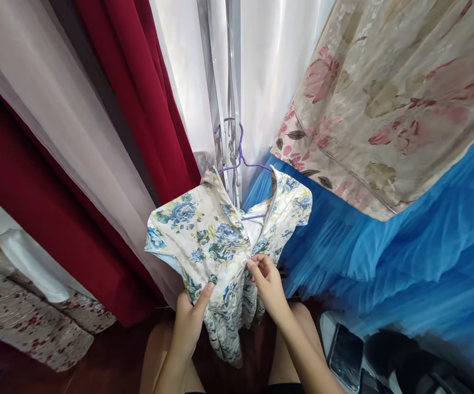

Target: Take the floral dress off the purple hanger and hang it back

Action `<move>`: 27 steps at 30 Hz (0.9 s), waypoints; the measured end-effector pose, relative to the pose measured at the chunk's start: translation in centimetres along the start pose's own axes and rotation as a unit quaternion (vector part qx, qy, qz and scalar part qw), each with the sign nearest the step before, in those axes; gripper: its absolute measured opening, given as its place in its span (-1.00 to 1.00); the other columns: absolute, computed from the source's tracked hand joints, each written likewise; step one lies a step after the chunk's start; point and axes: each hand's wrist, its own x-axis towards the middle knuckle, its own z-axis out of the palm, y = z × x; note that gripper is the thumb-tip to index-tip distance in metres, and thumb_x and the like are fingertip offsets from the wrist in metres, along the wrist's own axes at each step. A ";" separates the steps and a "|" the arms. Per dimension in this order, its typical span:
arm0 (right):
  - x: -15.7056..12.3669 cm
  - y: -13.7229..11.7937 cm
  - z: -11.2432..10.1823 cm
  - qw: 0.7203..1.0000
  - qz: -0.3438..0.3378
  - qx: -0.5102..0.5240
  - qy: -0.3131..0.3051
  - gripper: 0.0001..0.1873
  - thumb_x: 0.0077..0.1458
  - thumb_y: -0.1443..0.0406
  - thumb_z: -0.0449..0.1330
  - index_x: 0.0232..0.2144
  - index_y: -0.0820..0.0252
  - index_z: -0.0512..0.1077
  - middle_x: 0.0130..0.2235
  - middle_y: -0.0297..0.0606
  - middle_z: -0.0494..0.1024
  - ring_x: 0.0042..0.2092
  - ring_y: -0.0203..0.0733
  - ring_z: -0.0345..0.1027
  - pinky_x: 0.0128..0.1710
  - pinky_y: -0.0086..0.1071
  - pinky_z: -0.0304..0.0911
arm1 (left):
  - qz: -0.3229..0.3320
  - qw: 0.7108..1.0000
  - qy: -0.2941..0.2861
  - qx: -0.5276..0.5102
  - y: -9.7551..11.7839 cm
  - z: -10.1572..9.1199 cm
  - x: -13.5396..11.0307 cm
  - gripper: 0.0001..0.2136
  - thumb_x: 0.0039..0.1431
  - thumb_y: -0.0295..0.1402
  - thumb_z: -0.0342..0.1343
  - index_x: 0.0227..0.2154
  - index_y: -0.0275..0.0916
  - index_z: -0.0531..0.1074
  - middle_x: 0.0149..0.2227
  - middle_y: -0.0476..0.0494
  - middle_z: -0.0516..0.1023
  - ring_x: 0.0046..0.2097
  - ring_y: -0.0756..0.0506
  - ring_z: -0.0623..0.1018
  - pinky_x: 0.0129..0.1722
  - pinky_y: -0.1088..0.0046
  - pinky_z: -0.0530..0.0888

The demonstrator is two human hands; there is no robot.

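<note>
A small cream dress with blue flowers (204, 230) hangs on a purple wire hanger (241, 156) hooked to a white metal grille (232, 98). My left hand (190, 317) grips the dress's lower left part, thumb lying over the cloth. My right hand (265, 282) pinches the front opening of the dress near its middle, fingers closed on the fabric. The skirt hangs down between both hands.
Red curtains (138, 82) and sheer white curtains (44, 104) hang at left and centre. Blue tulle (385, 257) and a floral beige cloth (393, 93) fill the right. A dark phone (346, 355) lies at lower right. Floral fabric (23, 323) lies on the wooden floor at left.
</note>
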 end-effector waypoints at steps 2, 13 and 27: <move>0.4 -0.7 -0.2 0.999 -0.006 -0.019 -0.026 -0.68 0.17 0.02 0.26 -0.32 0.14 0.38 -0.41 -0.33 0.41 -0.40 -0.21 0.23 -0.41 -0.36 0.14 | -0.010 1.000 -0.002 -0.009 0.2 0.3 -0.3 -0.49 0.11 -0.05 0.35 0.00 -0.35 0.59 0.03 -0.32 0.65 0.16 -0.37 0.55 0.17 0.17 0.47; -1.5 -2.6 -0.9 0.999 0.022 0.014 -0.042 -0.67 0.11 0.07 0.30 -0.50 0.14 0.36 -0.60 -0.40 0.36 -0.55 -0.29 0.11 -0.50 -0.39 0.02 | 0.256 0.928 0.220 0.157 -2.9 3.4 -1.3 -0.34 0.15 -0.25 0.33 0.28 -0.18 0.24 0.34 -0.37 0.23 0.39 -0.34 0.24 0.37 0.07 0.20; 0.2 -7.1 0.4 0.996 0.049 0.059 -0.043 -0.82 -0.02 0.22 0.28 -0.51 0.23 0.45 -0.68 -0.40 0.41 -0.67 -0.40 0.06 -0.62 -0.47 -0.04 | 0.250 0.943 -0.041 0.218 -3.0 8.2 0.8 -0.89 0.25 -0.40 0.02 -0.41 -0.15 0.29 -0.46 -0.03 0.44 -0.39 -0.08 0.47 -0.31 0.45 0.36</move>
